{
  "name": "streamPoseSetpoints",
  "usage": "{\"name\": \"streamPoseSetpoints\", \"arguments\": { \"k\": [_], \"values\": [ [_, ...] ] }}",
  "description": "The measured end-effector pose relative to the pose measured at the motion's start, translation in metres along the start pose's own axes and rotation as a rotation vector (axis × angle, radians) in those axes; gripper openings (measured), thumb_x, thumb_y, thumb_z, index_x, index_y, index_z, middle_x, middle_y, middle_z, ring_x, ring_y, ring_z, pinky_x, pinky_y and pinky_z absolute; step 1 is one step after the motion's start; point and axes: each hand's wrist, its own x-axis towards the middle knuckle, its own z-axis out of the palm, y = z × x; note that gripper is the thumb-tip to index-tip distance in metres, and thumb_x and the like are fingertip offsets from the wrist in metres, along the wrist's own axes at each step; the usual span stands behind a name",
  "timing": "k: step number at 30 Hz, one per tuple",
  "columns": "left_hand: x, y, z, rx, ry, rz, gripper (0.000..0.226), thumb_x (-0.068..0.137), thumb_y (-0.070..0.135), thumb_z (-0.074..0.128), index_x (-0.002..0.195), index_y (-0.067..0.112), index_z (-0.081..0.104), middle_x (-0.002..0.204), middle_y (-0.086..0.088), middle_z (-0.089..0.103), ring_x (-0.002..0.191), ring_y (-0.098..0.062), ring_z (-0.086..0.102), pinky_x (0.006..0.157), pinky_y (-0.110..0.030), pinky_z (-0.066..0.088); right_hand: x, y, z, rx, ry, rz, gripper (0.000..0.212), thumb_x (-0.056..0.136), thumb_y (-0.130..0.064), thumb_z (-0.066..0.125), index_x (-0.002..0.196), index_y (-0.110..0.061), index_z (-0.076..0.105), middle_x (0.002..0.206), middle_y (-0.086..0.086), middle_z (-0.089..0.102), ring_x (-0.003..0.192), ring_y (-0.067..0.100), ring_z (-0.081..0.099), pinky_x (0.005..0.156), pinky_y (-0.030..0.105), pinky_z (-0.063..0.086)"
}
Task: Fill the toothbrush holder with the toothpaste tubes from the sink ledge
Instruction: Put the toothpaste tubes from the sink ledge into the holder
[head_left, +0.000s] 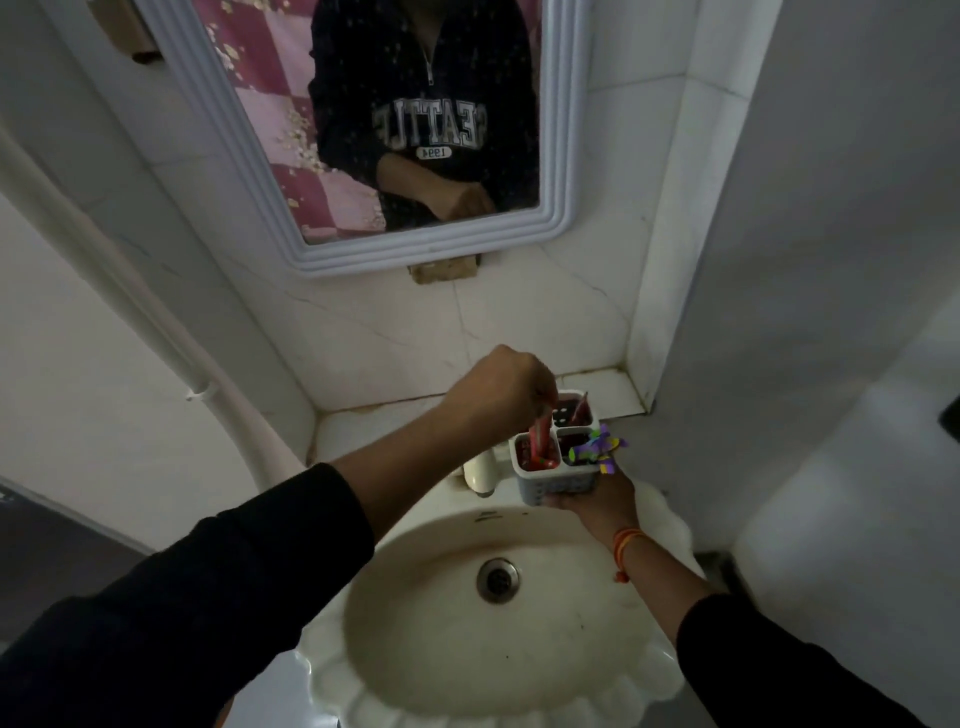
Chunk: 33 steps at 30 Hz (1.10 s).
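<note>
My right hand (597, 501) grips a white perforated toothbrush holder (558, 480) from below, lifted above the sink's back rim. The holder has several compartments. My left hand (501, 389) hovers over it, fingers pinched on the top of a red toothpaste tube (540, 441) that stands in the front left compartment. Another red tube (579, 410) leans in a back compartment. A purple, green and yellow item (595, 449) sticks out of the front right compartment.
Below lies a white basin (441, 691) with a scalloped rim and a metal drain (497, 579). A white tap (480, 470) stands behind the bowl. A tiled ledge (395, 421) runs along the back wall, under a framed mirror (374, 244). A grey wall rises at the right.
</note>
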Motion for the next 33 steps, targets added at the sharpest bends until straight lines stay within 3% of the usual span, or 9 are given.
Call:
{"name": "streamPoseSetpoints", "arguments": {
  "k": [5, 8, 10, 13, 16, 19, 24, 28, 33],
  "values": [
    [0.011, -0.009, 0.013, 0.044, -0.124, -0.043, 0.019, 0.083, 0.019, 0.077, 0.1, 0.022, 0.085, 0.096, -0.003, 0.082, 0.092, -0.018, 0.074, 0.086, -0.035, 0.061, 0.004, 0.003, -0.001, 0.099, -0.009, 0.007, 0.075, 0.055, 0.012, 0.088, 0.123, 0.0, 0.058, 0.106, 0.005, 0.064, 0.101, 0.019, 0.061, 0.066, 0.006, 0.049],
    [0.024, -0.021, 0.004, -0.076, -0.031, -0.154, 0.016, 0.087, 0.019, 0.075, 0.098, 0.016, 0.084, 0.096, -0.002, 0.082, 0.086, -0.014, 0.076, 0.088, -0.033, 0.062, 0.002, -0.003, -0.002, 0.249, -0.049, 0.103, 0.047, 0.076, 0.019, 0.069, 0.114, -0.007, 0.059, 0.105, 0.01, 0.063, 0.093, 0.019, 0.063, 0.051, 0.016, 0.055],
    [0.037, -0.033, 0.006, -0.038, -0.049, -0.246, 0.021, 0.092, 0.015, 0.068, 0.107, 0.011, 0.082, 0.105, -0.007, 0.08, 0.091, -0.019, 0.076, 0.091, -0.033, 0.062, 0.004, 0.001, 0.0, 0.271, -0.037, 0.12, 0.043, 0.078, 0.011, 0.072, 0.107, -0.017, 0.06, 0.107, 0.008, 0.065, 0.091, 0.017, 0.064, 0.055, 0.024, 0.058],
    [0.049, -0.041, 0.022, 0.091, -0.279, -0.353, 0.031, 0.096, 0.012, 0.056, 0.122, 0.006, 0.072, 0.118, -0.01, 0.074, 0.1, -0.024, 0.07, 0.094, -0.034, 0.059, 0.002, 0.004, -0.001, 0.286, -0.013, 0.078, 0.054, 0.067, 0.01, 0.078, 0.108, -0.021, 0.06, 0.109, 0.004, 0.065, 0.107, 0.033, 0.061, 0.056, 0.035, 0.06],
    [0.057, -0.044, 0.034, 0.022, -0.481, -0.384, 0.024, 0.099, 0.014, 0.055, 0.114, 0.0, 0.068, 0.113, -0.012, 0.075, 0.097, -0.025, 0.075, 0.092, -0.038, 0.062, 0.001, 0.01, -0.003, 0.187, -0.029, 0.039, 0.071, 0.052, -0.006, 0.093, 0.112, -0.028, 0.061, 0.104, -0.009, 0.068, 0.106, 0.024, 0.065, 0.076, 0.039, 0.062],
    [0.063, -0.044, 0.04, -0.087, -0.533, -0.438, 0.013, 0.099, 0.012, 0.056, 0.099, 0.003, 0.065, 0.105, -0.011, 0.078, 0.093, -0.024, 0.08, 0.087, -0.038, 0.064, 0.007, 0.025, -0.003, 0.068, -0.029, -0.025, 0.082, 0.039, -0.04, 0.096, 0.114, -0.04, 0.062, 0.107, -0.014, 0.072, 0.108, 0.015, 0.066, 0.088, 0.049, 0.058],
    [0.076, -0.046, 0.034, -0.257, -0.462, -0.476, 0.025, 0.095, 0.016, 0.057, 0.105, 0.0, 0.073, 0.096, -0.01, 0.082, 0.094, -0.02, 0.079, 0.089, -0.035, 0.063, 0.011, 0.008, -0.015, -0.054, 0.054, -0.093, 0.068, 0.055, -0.019, 0.09, 0.119, -0.023, 0.064, 0.106, -0.014, 0.071, 0.105, 0.011, 0.067, 0.091, 0.036, 0.057],
    [0.087, -0.035, 0.025, -0.597, -0.384, -0.557, 0.024, 0.084, -0.003, 0.047, 0.097, -0.006, 0.066, 0.095, -0.021, 0.073, 0.088, -0.034, 0.077, 0.086, -0.042, 0.064, 0.032, -0.014, -0.028, -0.144, 0.115, -0.106, 0.069, 0.059, -0.016, 0.092, 0.12, -0.012, 0.061, 0.102, -0.009, 0.067, 0.097, 0.01, 0.063, 0.08, 0.02, 0.048],
    [0.103, -0.018, 0.033, -0.896, -0.338, -0.642, 0.03, 0.079, -0.013, 0.038, 0.089, 0.002, 0.062, 0.099, -0.022, 0.065, 0.107, -0.049, 0.07, 0.095, -0.06, 0.058, 0.065, -0.027, -0.044, -0.187, 0.133, -0.077, 0.069, 0.062, -0.009, 0.089, 0.125, -0.011, 0.06, 0.114, 0.009, 0.072, 0.106, 0.025, 0.066, 0.084, 0.025, 0.047]
  ]
}}
